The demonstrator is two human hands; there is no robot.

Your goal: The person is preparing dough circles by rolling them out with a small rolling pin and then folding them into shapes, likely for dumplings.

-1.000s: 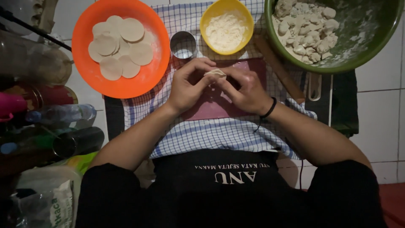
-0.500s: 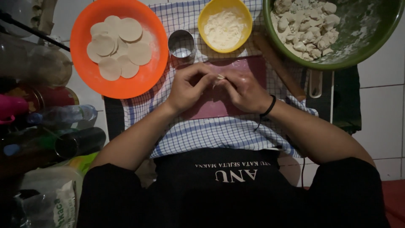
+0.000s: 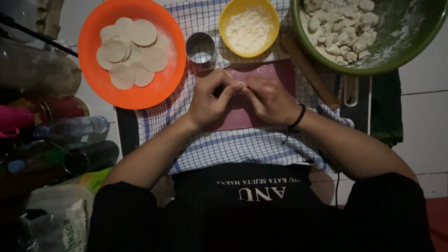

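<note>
Both hands meet at the centre of a dark red mat (image 3: 275, 77) that lies on a blue-and-white checked cloth (image 3: 242, 144). The left hand (image 3: 211, 99) has its fingers curled in, thumb and forefinger pinched on a small pale piece of dough (image 3: 241, 85); the right hand (image 3: 270, 100) is curled the same way w/ fingertips pressed to the same piece from the other side. Dough is mostly hidden between the fingertips, only a small pale edge shows, so its shape can't be told. It sits just above the mat, approx. in the middle between the two hands. A black band (image 3: 296, 119) circles the right wrist. Above-left, an orange plate (image 3: 93, 56) holds a stack of flat round dough discs (image 3: 133, 51), overlapping. A small round metal cutter (image 3: 201, 47) stands upright on the cloth, between the orange plate and a yellow bowl (image 3: 226, 21) w/ white flour in it. Top right, a big green bowl (image 3: 406, 42) holds many small dough lumps (image 3: 338, 23), inner wall dusted w/ flour. A wooden rolling pin (image 3: 310, 72) lies slanted just beside the mat's right edge, under the green bowl's rim. At left, dim: plastic bottles (image 3: 70, 128) on their sides and a bag (image 3: 56, 219) near the bottom corner.
</note>
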